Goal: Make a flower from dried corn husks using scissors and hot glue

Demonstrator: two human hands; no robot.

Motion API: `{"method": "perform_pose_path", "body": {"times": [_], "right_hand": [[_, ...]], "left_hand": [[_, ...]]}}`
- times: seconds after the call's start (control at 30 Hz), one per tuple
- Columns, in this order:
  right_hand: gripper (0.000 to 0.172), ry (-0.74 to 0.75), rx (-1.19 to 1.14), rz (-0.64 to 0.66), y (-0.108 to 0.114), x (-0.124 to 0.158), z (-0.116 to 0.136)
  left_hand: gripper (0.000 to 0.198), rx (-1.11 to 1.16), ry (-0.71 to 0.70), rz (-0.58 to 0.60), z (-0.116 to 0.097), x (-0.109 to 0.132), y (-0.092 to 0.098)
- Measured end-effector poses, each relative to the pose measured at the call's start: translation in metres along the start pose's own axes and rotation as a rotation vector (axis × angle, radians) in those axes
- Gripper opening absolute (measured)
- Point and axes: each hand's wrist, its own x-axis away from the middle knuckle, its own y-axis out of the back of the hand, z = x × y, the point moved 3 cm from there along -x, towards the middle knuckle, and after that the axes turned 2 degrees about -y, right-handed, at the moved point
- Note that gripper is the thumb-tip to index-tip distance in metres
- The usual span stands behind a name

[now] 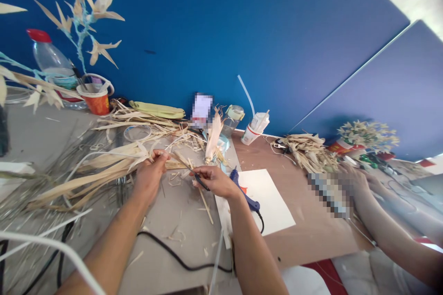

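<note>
My left hand [157, 166] pinches a pale dried corn husk [128, 159], whose long strips trail left over the table. My right hand [214, 180] is closed round dark-handled scissors [201, 181], seen edge-on. Their narrow blades point up and left toward the husk by my left fingers. Whether the blades touch it, I cannot tell. Husk scraps lie on the table below my hands. Just right of my right wrist, a blue glue gun [249, 198] rests on a white sheet [272, 200].
Behind my hands are a corn cob [157, 109], an upright husk bundle [213, 138], a lidded jar [233, 117] and a paper cup [252, 131]. An orange cup [95, 99] and a red-capped bottle [50, 57] stand left. A black cable [173, 258] crosses the front. Another person's hands [356, 179] are at right.
</note>
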Motion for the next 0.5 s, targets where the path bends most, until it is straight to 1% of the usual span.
{"method": "perform_pose_path", "body": {"times": [0.13, 0.3, 0.4, 0.5], "right_hand": [[0.029, -0.009, -0.008, -0.026, 0.0013, -0.0005, -0.0005], [0.029, -0.008, -0.095, -0.058, 0.0047, 0.0027, 0.0056], [0.027, -0.031, -0.149, -0.031, 0.0056, 0.0046, 0.0078], [0.028, -0.065, -0.184, 0.044, 0.0058, 0.006, 0.0074]], "left_hand": [[0.023, 0.032, 0.0, -0.001, 0.0029, -0.0026, 0.0016], [0.021, 0.095, -0.033, -0.001, 0.0058, -0.0047, 0.0036], [0.022, 0.094, -0.043, -0.005, 0.0056, -0.0052, 0.0043], [0.023, 0.068, -0.042, -0.007, 0.0039, -0.0054, 0.0039]]}}
